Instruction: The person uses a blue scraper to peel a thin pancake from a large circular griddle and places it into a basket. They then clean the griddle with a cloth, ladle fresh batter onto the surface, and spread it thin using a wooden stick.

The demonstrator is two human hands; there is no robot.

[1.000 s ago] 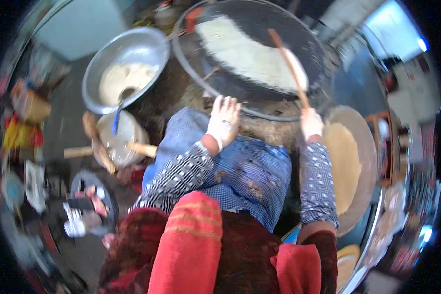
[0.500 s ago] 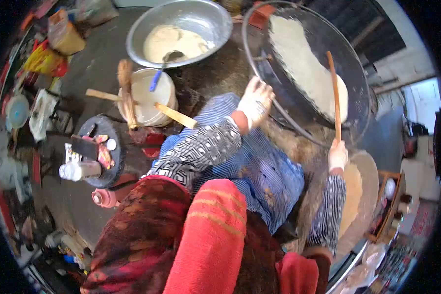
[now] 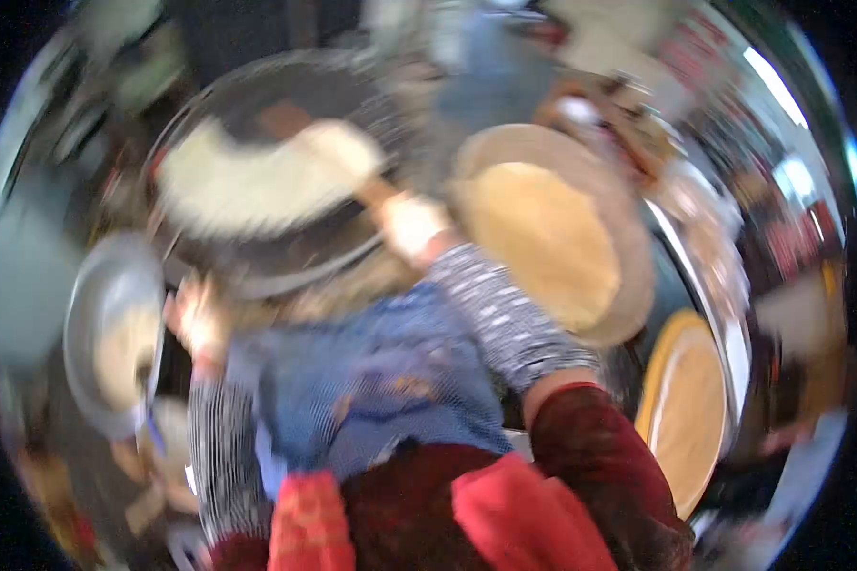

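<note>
My right hand point(image 3: 414, 228), coated in white, closes around the handle of a long wooden stick point(image 3: 376, 194). The stick reaches across a black round griddle point(image 3: 257, 257), over the right end of a pale band of batter point(image 3: 248, 190). That band curves along the near part of the griddle, with dark surface showing beyond it. My left hand point(image 3: 198, 319) is at the griddle's near-left rim, fingers apart and blurred. A blue checked apron point(image 3: 371, 371) covers my lap between both arms.
A metal basin point(image 3: 81, 324) with batter stands left, a blue-handled ladle point(image 3: 154, 430) by its edge. Right of the griddle, a tan flatbread point(image 3: 533, 238) lies on a round board point(image 3: 628, 257). Another flatbread point(image 3: 690, 409) lies lower right, near a pale curved edge.
My view has swung to the right, so the griddle and basin sit further left and more flatbread shows. The stick now tilts leftward across the batter. My right hand still grips it.
</note>
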